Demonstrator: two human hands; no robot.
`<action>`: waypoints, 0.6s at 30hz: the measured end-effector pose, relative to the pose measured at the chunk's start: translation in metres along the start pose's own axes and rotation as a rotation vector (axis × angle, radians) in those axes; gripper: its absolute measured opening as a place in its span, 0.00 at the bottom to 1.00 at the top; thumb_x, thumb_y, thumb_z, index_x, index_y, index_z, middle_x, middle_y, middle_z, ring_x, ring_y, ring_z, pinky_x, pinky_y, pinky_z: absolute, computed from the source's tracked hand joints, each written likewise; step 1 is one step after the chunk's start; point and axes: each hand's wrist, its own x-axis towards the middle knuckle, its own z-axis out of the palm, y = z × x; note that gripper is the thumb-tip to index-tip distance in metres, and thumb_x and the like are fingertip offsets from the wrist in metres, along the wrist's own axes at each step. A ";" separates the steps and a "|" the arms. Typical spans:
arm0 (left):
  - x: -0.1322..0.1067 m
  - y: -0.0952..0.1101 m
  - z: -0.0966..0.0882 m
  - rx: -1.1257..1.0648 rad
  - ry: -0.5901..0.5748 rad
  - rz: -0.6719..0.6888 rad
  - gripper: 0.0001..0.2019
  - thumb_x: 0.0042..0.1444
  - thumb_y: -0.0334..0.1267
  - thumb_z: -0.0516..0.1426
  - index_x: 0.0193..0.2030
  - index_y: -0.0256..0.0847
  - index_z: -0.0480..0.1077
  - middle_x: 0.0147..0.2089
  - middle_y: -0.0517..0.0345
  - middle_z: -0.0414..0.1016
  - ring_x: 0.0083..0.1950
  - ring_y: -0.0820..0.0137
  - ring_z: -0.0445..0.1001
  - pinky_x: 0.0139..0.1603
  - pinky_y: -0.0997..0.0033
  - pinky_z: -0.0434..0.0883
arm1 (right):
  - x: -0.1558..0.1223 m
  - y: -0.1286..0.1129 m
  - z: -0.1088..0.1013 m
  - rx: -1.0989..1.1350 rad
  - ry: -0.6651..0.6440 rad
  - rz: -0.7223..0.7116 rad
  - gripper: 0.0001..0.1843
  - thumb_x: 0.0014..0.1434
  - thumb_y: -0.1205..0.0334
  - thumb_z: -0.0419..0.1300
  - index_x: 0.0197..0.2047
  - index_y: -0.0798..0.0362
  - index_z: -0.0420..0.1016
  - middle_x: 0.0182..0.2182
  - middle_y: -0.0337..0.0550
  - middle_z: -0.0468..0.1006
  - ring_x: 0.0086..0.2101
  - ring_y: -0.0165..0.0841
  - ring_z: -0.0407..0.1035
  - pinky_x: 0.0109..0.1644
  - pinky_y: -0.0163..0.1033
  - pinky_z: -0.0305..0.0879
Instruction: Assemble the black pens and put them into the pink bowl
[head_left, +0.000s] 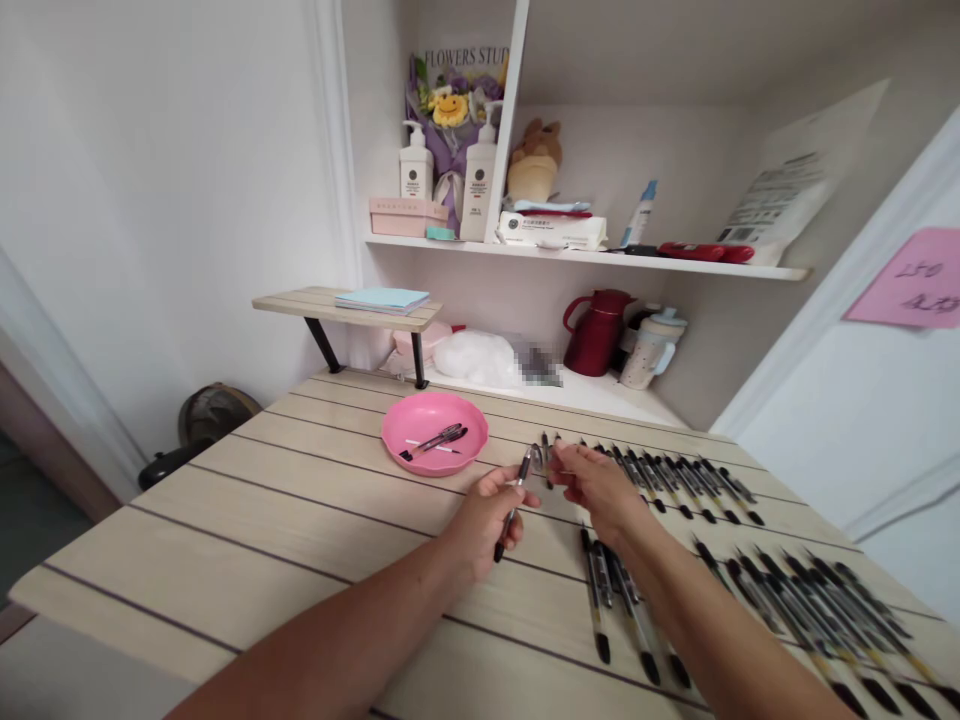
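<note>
My left hand (484,520) is closed around a pen (508,518) with a black end, tilted with its upper end pointing away from me. Close to that upper end, the fingers of my right hand (596,485) are pinched on a small see-through piece that looks like a pen cap (538,457); it is blurred. Under and beside my right forearm lie several pens (626,600) in a near row. Farther back is another row of pens (690,485). To the left of my hands, a pink plate (397,440) holds a few pens and a thin white refill (442,448).
A small raised shelf (300,300) with blue paper (382,299) stands at the table's back left. Behind the table are a white bag (476,358), a red jug (596,335) and a light tumbler (652,350). Bottles and boxes fill the wall shelf (637,260) above.
</note>
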 end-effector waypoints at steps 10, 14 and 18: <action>-0.010 -0.005 0.020 0.123 0.001 0.066 0.16 0.47 0.42 0.54 0.43 0.39 0.62 0.28 0.63 0.67 0.14 0.85 0.56 0.12 0.82 0.46 | -0.026 0.010 0.019 0.235 0.041 -0.029 0.20 0.39 0.45 0.62 0.20 0.54 0.65 0.17 0.33 0.68 0.21 0.25 0.60 0.27 0.33 0.55; -0.011 -0.008 0.021 0.135 0.031 0.065 0.16 0.50 0.42 0.52 0.45 0.39 0.62 0.24 0.65 0.65 0.12 0.86 0.50 0.13 0.81 0.43 | -0.025 0.013 0.021 0.249 0.074 -0.088 0.18 0.39 0.47 0.63 0.21 0.55 0.67 0.16 0.33 0.67 0.20 0.25 0.59 0.27 0.33 0.56; -0.012 -0.010 0.020 0.098 -0.005 0.062 0.18 0.49 0.44 0.53 0.46 0.38 0.62 0.24 0.65 0.65 0.12 0.86 0.49 0.13 0.81 0.42 | -0.026 0.014 0.021 0.344 0.002 -0.036 0.20 0.41 0.46 0.61 0.27 0.55 0.71 0.22 0.38 0.73 0.24 0.28 0.65 0.29 0.34 0.59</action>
